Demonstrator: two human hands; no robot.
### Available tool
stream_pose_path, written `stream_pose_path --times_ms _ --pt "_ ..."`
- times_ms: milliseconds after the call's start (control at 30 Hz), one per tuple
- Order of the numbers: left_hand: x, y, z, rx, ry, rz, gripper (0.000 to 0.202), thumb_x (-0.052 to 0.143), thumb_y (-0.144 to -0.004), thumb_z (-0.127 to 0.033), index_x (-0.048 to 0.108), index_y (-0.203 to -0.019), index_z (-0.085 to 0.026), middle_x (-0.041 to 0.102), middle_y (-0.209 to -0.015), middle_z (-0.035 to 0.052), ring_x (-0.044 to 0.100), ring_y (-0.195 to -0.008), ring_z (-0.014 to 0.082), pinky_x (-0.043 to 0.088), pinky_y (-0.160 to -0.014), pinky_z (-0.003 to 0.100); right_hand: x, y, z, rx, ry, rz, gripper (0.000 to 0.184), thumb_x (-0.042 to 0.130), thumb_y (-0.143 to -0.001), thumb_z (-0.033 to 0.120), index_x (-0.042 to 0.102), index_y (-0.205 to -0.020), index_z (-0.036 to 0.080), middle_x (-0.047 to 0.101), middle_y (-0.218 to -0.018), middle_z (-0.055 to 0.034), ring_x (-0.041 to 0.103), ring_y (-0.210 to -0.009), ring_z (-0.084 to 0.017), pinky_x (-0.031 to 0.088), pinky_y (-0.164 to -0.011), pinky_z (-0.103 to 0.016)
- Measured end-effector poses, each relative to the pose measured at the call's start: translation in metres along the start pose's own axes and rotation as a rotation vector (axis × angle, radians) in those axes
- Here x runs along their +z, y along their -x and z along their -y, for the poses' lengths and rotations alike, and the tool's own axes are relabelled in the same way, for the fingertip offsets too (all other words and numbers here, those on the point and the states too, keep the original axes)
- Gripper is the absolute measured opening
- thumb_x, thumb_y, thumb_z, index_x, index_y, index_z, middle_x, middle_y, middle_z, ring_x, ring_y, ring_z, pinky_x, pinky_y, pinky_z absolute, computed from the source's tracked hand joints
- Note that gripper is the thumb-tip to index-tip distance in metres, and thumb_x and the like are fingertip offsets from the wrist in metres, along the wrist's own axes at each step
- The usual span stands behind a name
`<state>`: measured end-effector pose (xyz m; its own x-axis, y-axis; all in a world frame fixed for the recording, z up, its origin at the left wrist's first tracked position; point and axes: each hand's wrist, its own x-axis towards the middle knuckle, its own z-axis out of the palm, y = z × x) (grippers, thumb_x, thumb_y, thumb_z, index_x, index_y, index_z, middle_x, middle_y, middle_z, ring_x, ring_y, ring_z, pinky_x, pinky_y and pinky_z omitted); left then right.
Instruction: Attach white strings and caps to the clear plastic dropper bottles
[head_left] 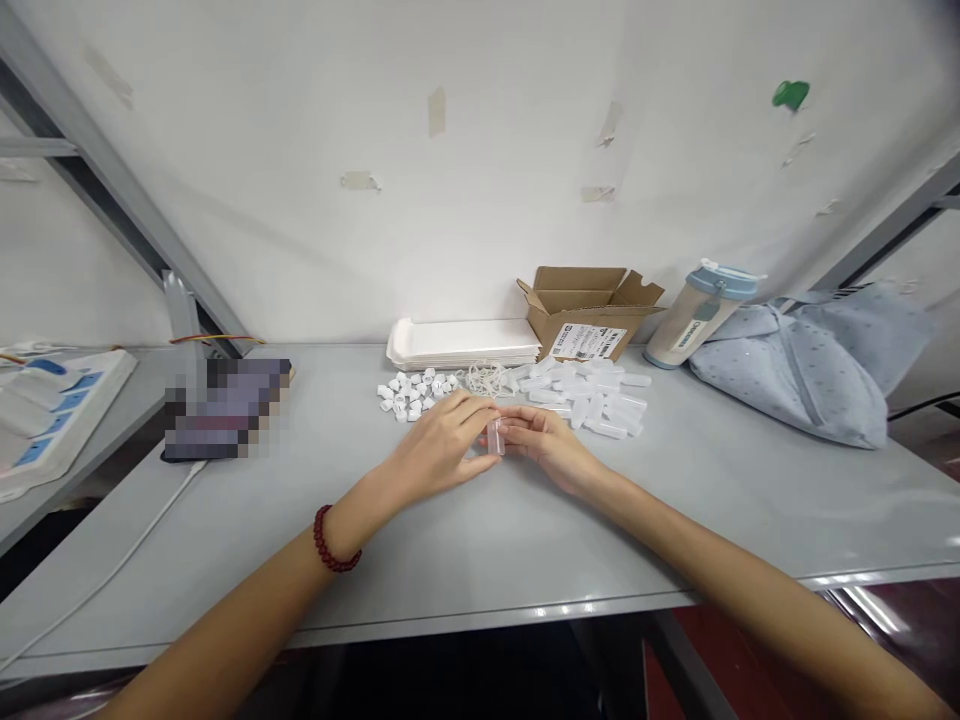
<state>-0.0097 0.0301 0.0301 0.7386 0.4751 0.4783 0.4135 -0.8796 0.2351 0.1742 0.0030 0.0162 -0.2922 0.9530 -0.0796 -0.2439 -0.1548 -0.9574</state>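
Observation:
A small clear plastic tube stands roughly upright between my hands, above the front middle of the table. My left hand is closed on it, with the thumb at its lower end and the fingers over the top. From the other side, my right hand pinches the same tube between thumb and fingers. Just behind my left hand lies a pile of small white caps. White cord loops sit behind the fingertips. A heap of translucent tubes is spread behind my right hand.
At the back stand a stack of white trays and an open cardboard box. A bottle leans by a light-blue cloth bag on the right. Left are a phone with a cable and a power strip.

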Motion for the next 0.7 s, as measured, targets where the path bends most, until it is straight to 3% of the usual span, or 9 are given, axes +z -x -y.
stream_pose_path --times_ms 133,267,400,700 --pt "-0.011 0.0 -0.001 -0.085 0.094 0.067 0.026 0.061 -0.08 -0.024 0.06 -0.105 -0.017 0.065 -0.104 0.0079 0.051 -0.104 0.0252 0.047 -0.086 0.038 -0.003 -0.001 -0.003 0.048 0.082 0.07 0.035 0.072 -0.074 0.026 0.064 -0.107 0.018 0.071 -0.089 -0.0042 0.067 -0.083 -0.016 0.05 -0.08 -0.032" --pt "-0.028 0.006 0.012 -0.253 0.141 0.201 0.034 0.066 -0.075 -0.036 0.063 -0.105 -0.019 0.065 -0.107 0.0067 0.051 -0.106 0.026 0.047 -0.087 0.037 -0.002 0.001 -0.003 0.067 0.24 0.115 0.034 0.068 -0.078 0.024 0.062 -0.11 0.018 0.071 -0.095 -0.0063 0.066 -0.08 -0.015 0.046 -0.064 -0.025" --pt "-0.037 0.013 0.03 -0.404 0.128 0.312 0.048 0.068 -0.069 -0.044 0.063 -0.112 -0.021 0.062 -0.109 0.0066 0.053 -0.105 0.0271 0.047 -0.087 0.038 -0.001 0.001 -0.001 0.06 0.277 0.062 0.022 0.064 -0.08 0.025 0.064 -0.1 0.016 0.07 -0.099 -0.0087 0.065 -0.075 -0.013 0.041 -0.057 -0.023" --pt "-0.05 0.018 0.032 -0.508 0.09 0.533 0.044 0.064 -0.067 -0.04 0.061 -0.107 -0.02 0.061 -0.109 0.0075 0.056 -0.102 0.0265 0.045 -0.085 0.035 -0.002 0.001 0.004 0.046 0.345 0.028 0.017 0.062 -0.081 0.027 0.065 -0.092 0.015 0.07 -0.085 -0.0062 0.062 -0.07 -0.012 0.042 -0.059 -0.024"
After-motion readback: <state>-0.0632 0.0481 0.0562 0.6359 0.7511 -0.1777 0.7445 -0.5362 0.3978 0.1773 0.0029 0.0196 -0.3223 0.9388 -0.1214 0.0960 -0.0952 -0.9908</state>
